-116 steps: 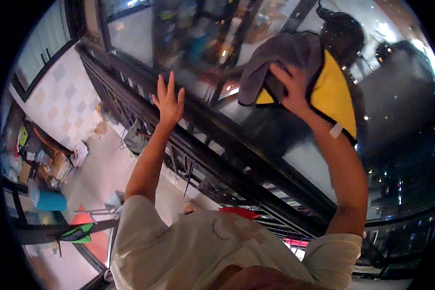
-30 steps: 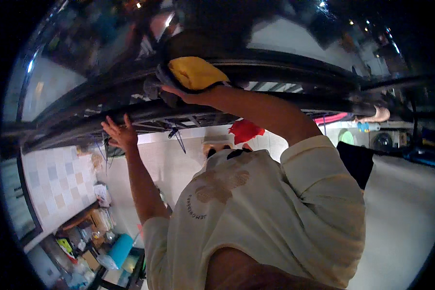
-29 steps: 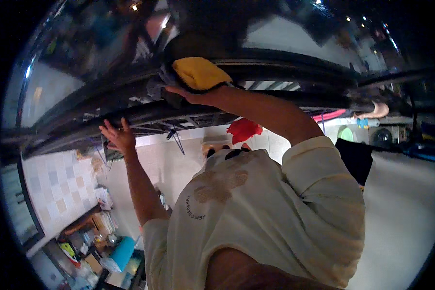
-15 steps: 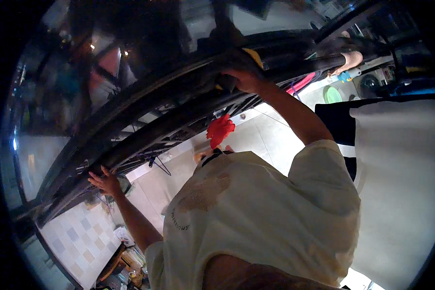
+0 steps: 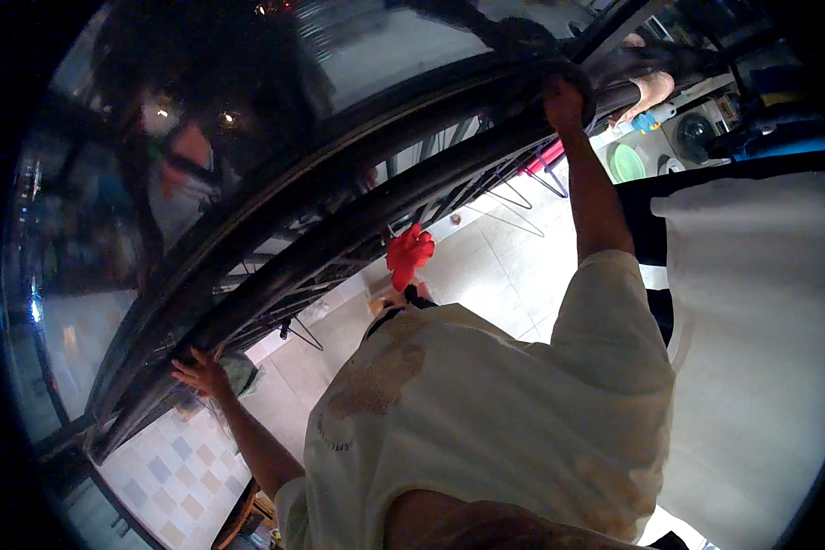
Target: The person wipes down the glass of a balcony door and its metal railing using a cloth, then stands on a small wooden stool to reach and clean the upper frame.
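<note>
My left hand (image 5: 202, 374) rests on the dark rail (image 5: 339, 223) at the left, its fingers spread and holding nothing. My right arm reaches far up and to the right. There, my right hand (image 5: 565, 103) is closed around a dark thing beside the window frame; its kind is hidden in shadow. Beyond the rail stands dark, reflective glass (image 5: 238, 174). A bright red, petal-shaped thing (image 5: 410, 257) shows just below the rail, between my arms.
Several clothes hangers (image 5: 515, 206) hang under the rail. A beige cloth (image 5: 651, 92) lies over its right end. A green basin (image 5: 626, 163) sits at the far right, near a large pale sheet (image 5: 761, 348). Pale tiles (image 5: 174, 467) show at lower left.
My right hand has moved right and farther up along the window frame, with the dark thing in it. A yellow edge seen beside it earlier no longer shows. My left hand stays on the rail.
</note>
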A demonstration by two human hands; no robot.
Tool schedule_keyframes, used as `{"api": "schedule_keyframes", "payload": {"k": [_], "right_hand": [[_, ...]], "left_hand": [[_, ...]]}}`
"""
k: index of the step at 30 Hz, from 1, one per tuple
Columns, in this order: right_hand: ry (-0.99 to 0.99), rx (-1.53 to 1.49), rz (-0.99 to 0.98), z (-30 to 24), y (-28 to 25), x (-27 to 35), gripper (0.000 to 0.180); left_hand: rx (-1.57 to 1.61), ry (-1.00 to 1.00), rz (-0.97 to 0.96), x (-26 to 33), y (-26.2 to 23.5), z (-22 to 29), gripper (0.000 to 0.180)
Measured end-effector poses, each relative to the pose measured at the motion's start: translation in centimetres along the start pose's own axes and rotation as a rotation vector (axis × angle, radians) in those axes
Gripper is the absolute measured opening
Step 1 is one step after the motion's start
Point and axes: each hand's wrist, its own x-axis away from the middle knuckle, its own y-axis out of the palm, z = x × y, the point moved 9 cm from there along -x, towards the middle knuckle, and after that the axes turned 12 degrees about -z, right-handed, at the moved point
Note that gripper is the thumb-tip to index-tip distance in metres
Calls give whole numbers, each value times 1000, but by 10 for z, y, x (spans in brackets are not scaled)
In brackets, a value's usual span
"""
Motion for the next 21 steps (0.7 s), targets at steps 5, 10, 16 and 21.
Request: {"api": "schedule_keyframes", "payload": {"k": [5,10,16,21], "right_hand": [[-5,-107,80,30,-26,-18,28],[299,-990,204,46,-56,-4,33],[-391,-2464,198,-16,-85,22,35],[-460,-2641,83,-100,-90,35,36]], "left_hand": [[278,-60,60,-4,22,-27,70],[190,-1,100,-7,14,-19,73],[127,-49,-39,-16,24,-17,79],[351,-50,113,-18,31,-32,86]]}}
